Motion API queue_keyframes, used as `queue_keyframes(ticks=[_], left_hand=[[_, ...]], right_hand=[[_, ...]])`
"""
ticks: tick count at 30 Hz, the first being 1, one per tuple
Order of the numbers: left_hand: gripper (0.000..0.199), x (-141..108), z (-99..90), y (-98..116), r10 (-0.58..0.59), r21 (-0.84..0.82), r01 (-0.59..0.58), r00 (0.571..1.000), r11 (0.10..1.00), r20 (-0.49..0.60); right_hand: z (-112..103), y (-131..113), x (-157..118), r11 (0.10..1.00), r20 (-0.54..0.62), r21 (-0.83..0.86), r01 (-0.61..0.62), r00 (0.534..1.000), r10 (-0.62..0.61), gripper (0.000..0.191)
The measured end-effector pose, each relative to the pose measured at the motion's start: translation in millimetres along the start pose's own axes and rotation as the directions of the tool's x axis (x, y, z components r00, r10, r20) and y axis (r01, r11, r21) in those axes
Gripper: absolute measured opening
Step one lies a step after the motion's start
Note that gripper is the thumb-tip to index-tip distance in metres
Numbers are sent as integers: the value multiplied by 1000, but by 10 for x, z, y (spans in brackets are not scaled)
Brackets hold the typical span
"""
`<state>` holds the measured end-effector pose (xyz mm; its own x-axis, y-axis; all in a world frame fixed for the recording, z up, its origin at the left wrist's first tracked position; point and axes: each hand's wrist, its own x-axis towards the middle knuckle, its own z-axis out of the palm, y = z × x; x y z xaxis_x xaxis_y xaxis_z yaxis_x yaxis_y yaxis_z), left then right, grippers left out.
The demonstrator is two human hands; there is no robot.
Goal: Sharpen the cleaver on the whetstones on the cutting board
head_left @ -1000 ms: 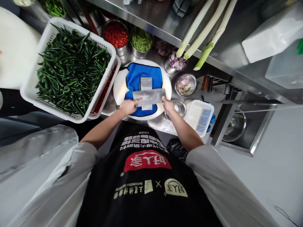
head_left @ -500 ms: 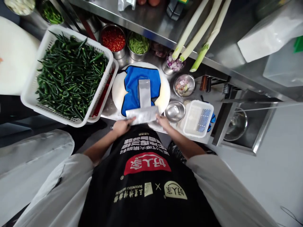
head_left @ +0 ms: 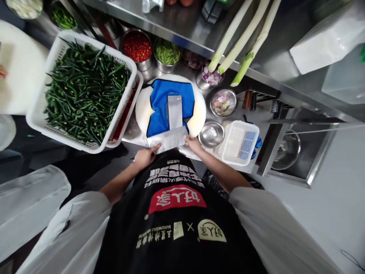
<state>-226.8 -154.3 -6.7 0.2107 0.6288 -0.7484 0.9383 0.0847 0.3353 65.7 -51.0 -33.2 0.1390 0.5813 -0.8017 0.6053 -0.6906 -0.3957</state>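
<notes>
steel counter (head_left: 182,23) runs across the top of a busy kitchen station, with long leeks (head_left: 242,34) lying on it. below it a big white basket (head_left: 37,110) is heaped with green chillies (head_left: 82,91). beside that sits a round white chopping board (head_left: 199,114) with a blue cloth (head_left: 159,102) spread over it and a grey sharpening stone (head_left: 174,111) lying lengthwise on the cloth. smaller things ring the board: a white plastic tub (head_left: 241,141), an empty steel bowl (head_left: 211,134), and pots of chopped red chilli (head_left: 137,46) and green beans (head_left: 167,53).

the cleaver (head_left: 167,140) lies flat across the near end of the stone. the left hand (head_left: 145,156) is closed on the handle end, and the right hand (head_left: 193,144) presses fingertips on the other end of the blade; how firmly cannot be told. to sharpen well here, it seems best to hold the blade at one steady low angle, press evenly from both ends, and make full, smooth passes along the stone, with the cloth stopping it from sliding.
</notes>
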Motion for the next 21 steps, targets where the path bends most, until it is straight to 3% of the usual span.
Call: queue_keyframes(ticks=[5,7,11,13,16,18,21], left_hand=[[77,472,-450,-106,-74,37,82,978,996,-197],[76,389,-382,-89,-53,46,61,985,997,-163],[75,-62,75,-9,-6,8,6,1000,1000,16],[75,-21,55,-13,-27,10,27,1000,1000,-8],[76,340,-272,-60,-81,39,88,984,995,-159],[76,446,-374,-65,-88,50,100,974,994,-207],[75,164,-82,-20,-42,47,47,994,998,-97]], right_hand=[[-86,-546,491,992,-74,56,114,991,-110,49],[-87,-441,379,995,-58,29,97,994,-95,51],[24,113,-89,1000,23,13,10,1000,-11,51],[42,54,-1,999,12,28,20,1000,-20,49],[-26,-403,442,992,-57,29,125,991,-123,50],[-82,-540,558,987,-75,10,162,984,-160,53],[-62,-162,210,997,1,-28,71,997,-71,56]])
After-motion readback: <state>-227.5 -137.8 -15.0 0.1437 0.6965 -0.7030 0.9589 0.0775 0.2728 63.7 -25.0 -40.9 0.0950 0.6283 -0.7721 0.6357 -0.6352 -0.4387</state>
